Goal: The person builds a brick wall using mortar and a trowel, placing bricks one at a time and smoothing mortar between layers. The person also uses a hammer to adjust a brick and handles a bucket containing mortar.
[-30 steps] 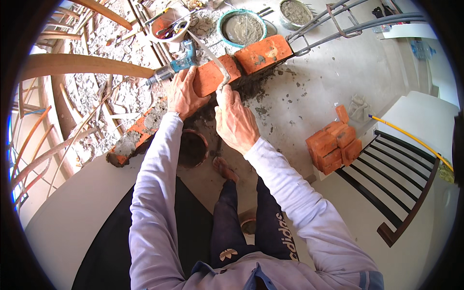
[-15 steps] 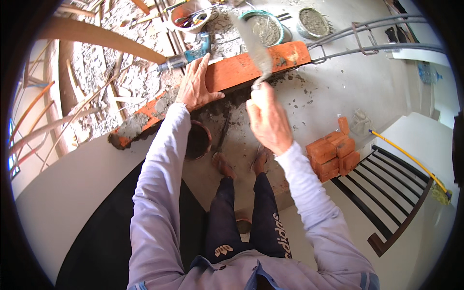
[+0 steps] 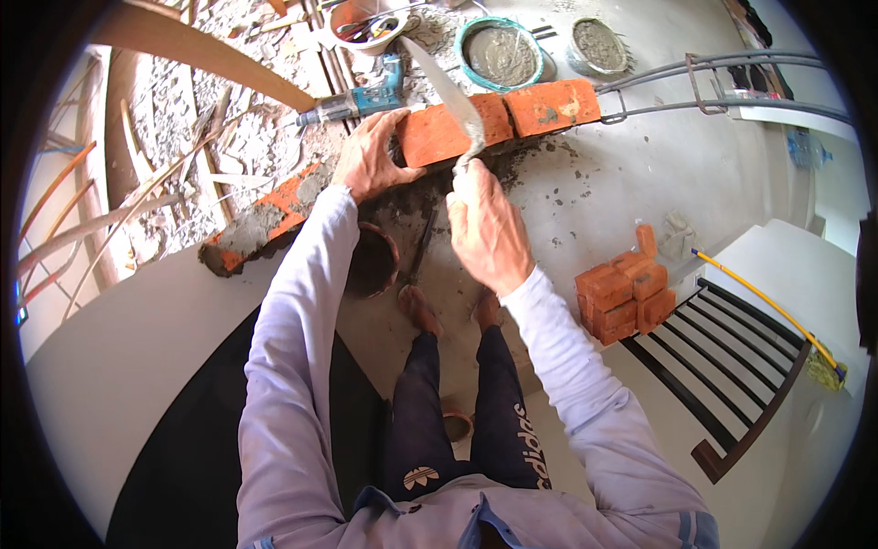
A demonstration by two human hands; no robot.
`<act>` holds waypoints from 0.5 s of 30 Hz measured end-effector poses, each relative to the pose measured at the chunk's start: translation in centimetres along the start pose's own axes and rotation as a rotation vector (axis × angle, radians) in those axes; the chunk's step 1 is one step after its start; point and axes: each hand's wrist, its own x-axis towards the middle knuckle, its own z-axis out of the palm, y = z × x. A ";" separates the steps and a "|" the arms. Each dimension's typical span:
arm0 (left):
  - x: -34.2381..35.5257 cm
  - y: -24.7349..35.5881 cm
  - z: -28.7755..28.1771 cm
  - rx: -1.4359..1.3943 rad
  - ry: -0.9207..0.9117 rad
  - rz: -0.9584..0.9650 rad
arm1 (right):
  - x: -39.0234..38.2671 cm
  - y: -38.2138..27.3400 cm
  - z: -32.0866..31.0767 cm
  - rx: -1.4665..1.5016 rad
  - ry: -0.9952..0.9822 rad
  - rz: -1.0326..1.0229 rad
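My left hand (image 3: pixel 366 160) grips the left end of an orange brick (image 3: pixel 425 142), fingers over its end and thumb along the near edge. My right hand (image 3: pixel 489 224) is closed round the handle of a trowel (image 3: pixel 453 96), whose pale blade slants up and away across that brick. A second brick (image 3: pixel 572 105) lies just to its right on the mortar-smeared course. To the lower left, the top of the low wall (image 3: pixel 256 229) carries grey mortar over orange brick. A blue power drill (image 3: pixel 357 105) lies just behind my left hand.
Rubble and wooden strips cover the upper left. Mortar tubs (image 3: pixel 501 57) and a tool bucket (image 3: pixel 366 29) stand beyond the bricks. Steel bars (image 3: pixel 695 64) run out rightward. Stacked bricks (image 3: pixel 611 297), a black railing (image 3: pixel 732 339) and a yellow pole (image 3: pixel 759 297) are at right; a pot (image 3: pixel 370 256) sits below.
My right hand swung right with the trowel, then slightly back left, the blade coming to a similar slant. My left hand still holds the brick end; the view has shifted slightly.
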 end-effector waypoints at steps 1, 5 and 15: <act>-0.4 -0.3 0.0 0.000 0.014 0.002 | -0.2 -1.3 0.0 0.004 0.034 -0.014; -0.2 -0.3 0.3 -0.021 0.096 0.072 | 0.1 -1.0 1.0 -0.051 -0.129 0.154; 0.0 0.3 0.2 0.030 0.052 0.058 | -0.6 0.7 1.8 0.009 0.006 0.120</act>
